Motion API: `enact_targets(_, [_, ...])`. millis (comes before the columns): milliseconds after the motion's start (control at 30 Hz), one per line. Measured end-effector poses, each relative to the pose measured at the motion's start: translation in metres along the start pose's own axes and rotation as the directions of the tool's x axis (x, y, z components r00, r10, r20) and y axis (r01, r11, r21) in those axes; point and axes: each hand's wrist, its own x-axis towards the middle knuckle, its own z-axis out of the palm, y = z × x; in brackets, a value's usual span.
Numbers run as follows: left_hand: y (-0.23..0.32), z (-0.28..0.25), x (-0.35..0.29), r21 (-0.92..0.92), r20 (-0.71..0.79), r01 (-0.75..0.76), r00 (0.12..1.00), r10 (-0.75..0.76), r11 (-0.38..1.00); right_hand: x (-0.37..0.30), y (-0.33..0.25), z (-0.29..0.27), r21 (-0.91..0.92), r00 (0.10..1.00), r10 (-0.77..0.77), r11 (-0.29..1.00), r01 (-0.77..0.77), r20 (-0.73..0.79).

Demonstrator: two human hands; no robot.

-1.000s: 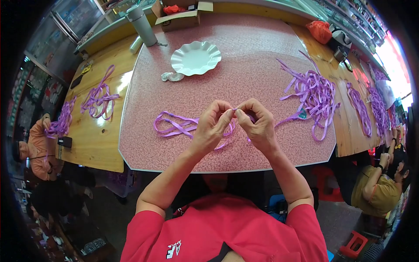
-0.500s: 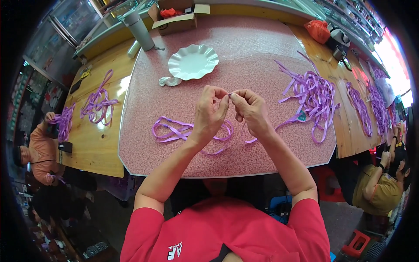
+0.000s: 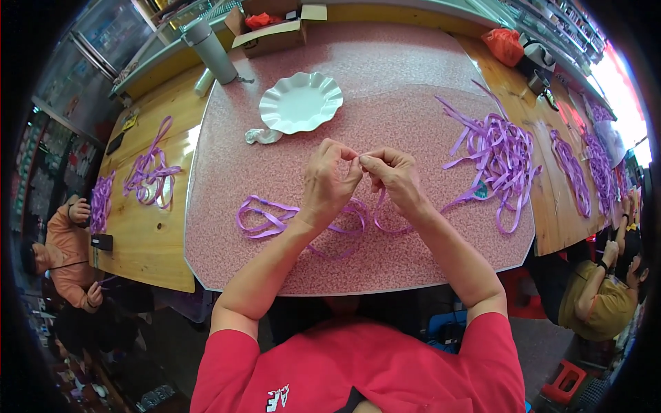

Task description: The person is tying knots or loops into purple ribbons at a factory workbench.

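Observation:
My left hand (image 3: 328,180) and my right hand (image 3: 396,177) meet above the middle of the pink table (image 3: 406,110), thumbs and forefingers pinched tip to tip. Between them they grip a thin purple ribbon; the pinched bit itself is mostly hidden by the fingertips. One length of ribbon (image 3: 377,213) drops below my right hand and curves along the tabletop beneath that wrist. Loops of purple ribbon (image 3: 258,201) lie under and left of my left forearm. Right of my hands, a large tangled heap of purple ribbon (image 3: 506,148) rests on the table.
Beyond my hands stands a white wavy-edged plate (image 3: 301,103), with crumpled white wrap (image 3: 263,136) beside it. A grey flask (image 3: 212,54) and an open cardboard box (image 3: 275,38) are farther back. More ribbon bundles (image 3: 150,172) lie on side tables, where other people sit.
My pinched hands have shifted slightly down and stay together. The ribbon below my right hand now shows as a wider curve. At left, the other person's hand has moved on the ribbon bundle.

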Motion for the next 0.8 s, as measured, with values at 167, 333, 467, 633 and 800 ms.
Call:
enact_targets(167, [-0.006,0.007,-0.002,0.021,-0.037,-0.024,0.999,0.025,0.999,-0.001,0.002,0.002,0.153,0.992,0.127,0.980,-0.125,-0.004])
enact_targets(333, [-0.007,0.011,-0.003,-0.161,-0.075,0.007,0.997,-0.019,0.987,0.000,0.002,-0.003,0.421,0.961,0.243,0.863,-0.277,0.134])
enact_targets(467, [-0.014,0.020,-0.008,-0.427,-0.040,0.107,0.990,-0.138,0.898,0.000,0.004,-0.004,0.511,0.925,0.314,0.771,-0.379,0.212])
enact_targets(633, [-0.006,0.019,-0.005,-0.444,-0.056,0.038,0.996,-0.070,0.895,-0.005,-0.001,-0.002,0.519,0.931,0.317,0.774,-0.363,0.180])
enact_targets(800, [-0.006,0.009,-0.002,-0.139,-0.050,-0.195,0.981,0.190,0.971,-0.004,0.004,-0.005,0.490,0.943,0.290,0.807,-0.331,0.161])
